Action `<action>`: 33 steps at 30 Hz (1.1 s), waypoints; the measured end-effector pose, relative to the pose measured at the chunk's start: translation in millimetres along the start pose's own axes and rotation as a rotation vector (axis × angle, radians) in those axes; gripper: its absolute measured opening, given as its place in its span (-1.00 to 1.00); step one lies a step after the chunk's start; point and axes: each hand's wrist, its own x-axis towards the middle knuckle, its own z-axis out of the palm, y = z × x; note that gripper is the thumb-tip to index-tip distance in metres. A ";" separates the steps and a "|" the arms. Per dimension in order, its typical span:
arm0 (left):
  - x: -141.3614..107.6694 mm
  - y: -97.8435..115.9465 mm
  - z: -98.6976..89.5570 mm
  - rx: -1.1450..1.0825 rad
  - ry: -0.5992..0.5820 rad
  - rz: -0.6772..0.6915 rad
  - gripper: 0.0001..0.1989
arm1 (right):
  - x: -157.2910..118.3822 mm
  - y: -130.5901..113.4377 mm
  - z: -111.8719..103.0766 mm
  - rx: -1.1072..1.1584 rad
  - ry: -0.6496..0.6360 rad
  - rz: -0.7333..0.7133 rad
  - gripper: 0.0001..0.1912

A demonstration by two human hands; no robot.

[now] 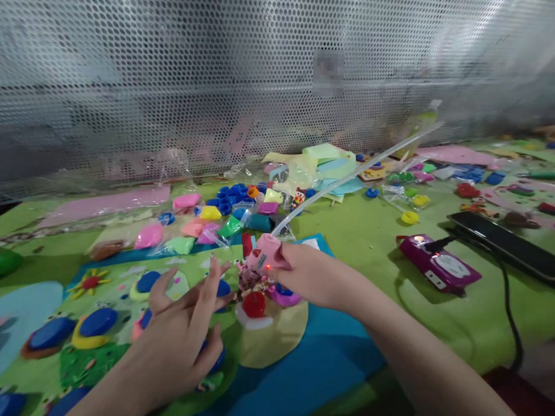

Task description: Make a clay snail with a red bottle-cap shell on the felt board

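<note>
My right hand [309,273] is closed on a pink object [267,251] with a long pale stick [360,174] rising from it to the upper right. Under that object lies a small brown and pink cluster [250,278]. A red ball [254,304] sits beside it on a yellow round patch [277,341]. My left hand [182,332] hovers over the green and blue sheet [345,344], fingers spread, holding nothing. Around it are blue discs [98,322] with coloured clay rims and a yellow sun with a red centre [90,283].
Bagged coloured clay [149,235] and blue caps [227,199] lie behind the sheet. At the right are a purple power bank [439,265] with a cable and a black phone [513,246]. A perforated metal panel [245,79] stands behind the table.
</note>
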 end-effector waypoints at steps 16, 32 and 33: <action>0.4 -0.2 0.8 0.041 -0.005 0.015 -0.32 | 0.1 1.5 0.6 -0.017 -0.009 -0.010 -0.74; -0.6 -0.1 -0.7 0.013 -0.017 0.008 -0.33 | -0.4 0.6 0.7 -0.020 0.001 -0.001 -0.78; -1.0 0.0 -0.8 0.003 -0.020 0.006 -0.32 | -0.2 1.2 1.2 -0.019 0.003 -0.005 -0.78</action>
